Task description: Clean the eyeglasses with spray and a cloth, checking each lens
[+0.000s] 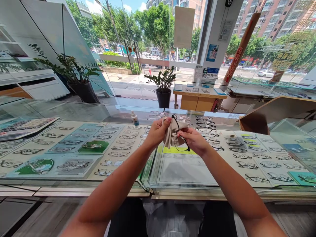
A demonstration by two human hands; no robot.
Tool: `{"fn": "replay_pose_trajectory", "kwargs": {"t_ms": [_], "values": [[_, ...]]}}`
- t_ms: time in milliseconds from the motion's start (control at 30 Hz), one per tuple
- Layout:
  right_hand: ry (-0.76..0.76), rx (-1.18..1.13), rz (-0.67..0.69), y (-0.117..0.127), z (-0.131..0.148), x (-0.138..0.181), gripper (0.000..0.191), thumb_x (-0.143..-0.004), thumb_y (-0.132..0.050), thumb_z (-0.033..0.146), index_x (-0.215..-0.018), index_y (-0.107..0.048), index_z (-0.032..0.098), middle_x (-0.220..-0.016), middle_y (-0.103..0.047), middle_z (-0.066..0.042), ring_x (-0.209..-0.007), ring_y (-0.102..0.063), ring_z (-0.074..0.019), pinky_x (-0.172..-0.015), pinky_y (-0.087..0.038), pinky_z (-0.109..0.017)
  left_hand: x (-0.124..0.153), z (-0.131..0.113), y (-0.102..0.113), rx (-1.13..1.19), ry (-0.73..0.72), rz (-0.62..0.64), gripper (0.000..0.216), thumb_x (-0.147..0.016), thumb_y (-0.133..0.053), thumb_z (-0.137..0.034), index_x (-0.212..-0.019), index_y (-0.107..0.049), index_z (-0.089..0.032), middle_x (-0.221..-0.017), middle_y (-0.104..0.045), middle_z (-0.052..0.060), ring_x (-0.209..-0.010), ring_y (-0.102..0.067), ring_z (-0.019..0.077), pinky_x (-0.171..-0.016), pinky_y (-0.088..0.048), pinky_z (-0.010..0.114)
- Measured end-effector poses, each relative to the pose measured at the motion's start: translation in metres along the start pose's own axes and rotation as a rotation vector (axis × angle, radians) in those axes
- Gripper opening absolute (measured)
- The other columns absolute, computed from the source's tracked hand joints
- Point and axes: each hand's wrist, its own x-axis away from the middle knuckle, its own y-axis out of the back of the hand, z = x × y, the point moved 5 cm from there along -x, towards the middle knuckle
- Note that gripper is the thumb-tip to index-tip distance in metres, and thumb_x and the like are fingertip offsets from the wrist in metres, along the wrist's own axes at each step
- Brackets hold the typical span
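Note:
In front of me, above the glass counter (190, 171), I hold a pair of black-rimmed eyeglasses (179, 144) tilted, one lens hanging lowest. My left hand (158, 131) is closed on a beige cleaning cloth (169, 138), which is bunched around the upper part of the eyeglasses and hides one lens. My right hand (195, 141) pinches the frame near its middle, fingertips against the cloth. A small white spray bottle (134, 118) with a blue-toned label stands on the counter, left of my left hand.
Rows of eyeglasses (120, 148) lie in the display case on both sides. A brown wooden stand (266, 112) rises at the right of the counter, and a magazine (27, 126) lies at the left. Beyond are potted plants (163, 95) and a low cabinet (197, 102).

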Motion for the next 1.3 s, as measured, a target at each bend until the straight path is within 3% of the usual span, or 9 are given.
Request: {"fn": "replay_pose_trajectory", "kwargs": {"t_ms": [133,200,367,567,633,767,1000,1167,1300], "values": [[0.011,0.012,-0.01,0.008,0.008,-0.001,0.036,-0.068,-0.098,0.047,-0.075,-0.078,0.018,-0.078,-0.069,0.0,-0.073,-0.057,-0.0121,-0.074,-0.046,-0.028,-0.002,-0.001,-0.004,0.085,0.057,0.205,0.046,-0.081,-0.087,-0.054,-0.1,-0.074,-0.015,-0.084,-0.076,0.006,-0.073,-0.07,0.0165,-0.069,-0.057,0.025],[-0.002,0.0,-0.002,0.009,0.007,-0.002,0.036,-0.068,-0.097,0.047,-0.076,-0.077,0.018,-0.078,-0.069,0.0,-0.072,-0.057,-0.0125,-0.072,-0.045,-0.029,-0.001,0.0,-0.006,0.085,0.064,0.231,0.048,-0.077,-0.093,-0.043,-0.111,-0.074,-0.016,-0.094,-0.078,0.007,-0.078,-0.072,0.0171,-0.073,-0.058,0.025],[-0.012,0.003,0.036,0.002,-0.004,-0.001,0.039,-0.065,-0.099,0.049,-0.077,-0.077,0.018,-0.081,-0.071,-0.001,-0.08,-0.061,-0.0145,-0.081,-0.047,-0.03,0.002,0.001,-0.006,0.019,0.014,0.071,0.045,-0.071,-0.096,-0.043,-0.096,-0.072,-0.015,-0.082,-0.075,0.004,-0.067,-0.067,0.015,-0.064,-0.054,0.025],[0.033,0.052,0.05,-0.006,-0.013,-0.001,0.041,-0.066,-0.098,0.052,-0.084,-0.079,0.02,-0.083,-0.074,0.0,-0.083,-0.063,-0.0156,-0.09,-0.048,-0.033,0.007,-0.006,-0.002,-0.11,-0.096,-0.11,0.05,-0.085,-0.081,-0.061,-0.071,-0.062,-0.016,-0.059,-0.057,-0.003,-0.051,-0.049,0.0091,-0.05,-0.038,0.023],[0.049,0.07,0.028,-0.004,-0.012,-0.002,0.042,-0.065,-0.098,0.053,-0.083,-0.078,0.021,-0.083,-0.074,0.0,-0.083,-0.064,-0.0163,-0.089,-0.049,-0.034,0.004,-0.003,-0.001,-0.054,-0.052,-0.098,0.053,-0.084,-0.079,-0.065,-0.072,-0.063,-0.016,-0.059,-0.059,-0.002,-0.051,-0.05,0.0097,-0.05,-0.039,0.023],[0.086,0.132,-0.049,0.005,0.0,-0.004,0.041,-0.067,-0.096,0.054,-0.077,-0.076,0.019,-0.079,-0.071,-0.001,-0.078,-0.06,-0.0151,-0.08,-0.048,-0.032,-0.006,0.01,0.0,0.173,0.177,0.088,0.053,-0.075,-0.088,-0.064,-0.082,-0.071,-0.014,-0.068,-0.069,0.002,-0.059,-0.061,0.0126,-0.058,-0.051,0.024],[0.204,0.095,-0.086,0.02,0.023,-0.004,0.034,-0.074,-0.091,0.05,-0.076,-0.075,0.02,-0.082,-0.066,-0.001,-0.077,-0.054,-0.0132,-0.073,-0.046,-0.027,-0.015,0.019,0.01,0.428,0.268,0.054,0.039,-0.088,-0.083,-0.047,-0.106,-0.077,-0.013,-0.096,-0.08,0.009,-0.084,-0.074,0.0192,-0.078,-0.06,0.028],[0.232,-0.013,-0.177,0.034,0.025,-0.006,0.033,-0.073,-0.093,0.047,-0.08,-0.075,0.02,-0.084,-0.065,0.001,-0.074,-0.054,-0.0113,-0.068,-0.046,-0.023,-0.014,0.02,0.011,0.492,0.356,-0.017,0.024,-0.089,-0.078,-0.033,-0.105,-0.077,-0.014,-0.098,-0.08,0.008,-0.086,-0.074,0.0189,-0.079,-0.06,0.028],[0.215,-0.017,-0.158,0.034,0.03,-0.004,0.036,-0.072,-0.094,0.049,-0.079,-0.073,0.02,-0.074,-0.062,0.002,-0.061,-0.048,-0.0091,-0.054,-0.038,-0.023,-0.009,0.015,0.007,0.462,0.407,0.122,0.032,-0.074,-0.081,-0.024,-0.104,-0.078,-0.014,-0.092,-0.079,0.007,-0.073,-0.07,0.0162,-0.067,-0.057,0.025]]}}
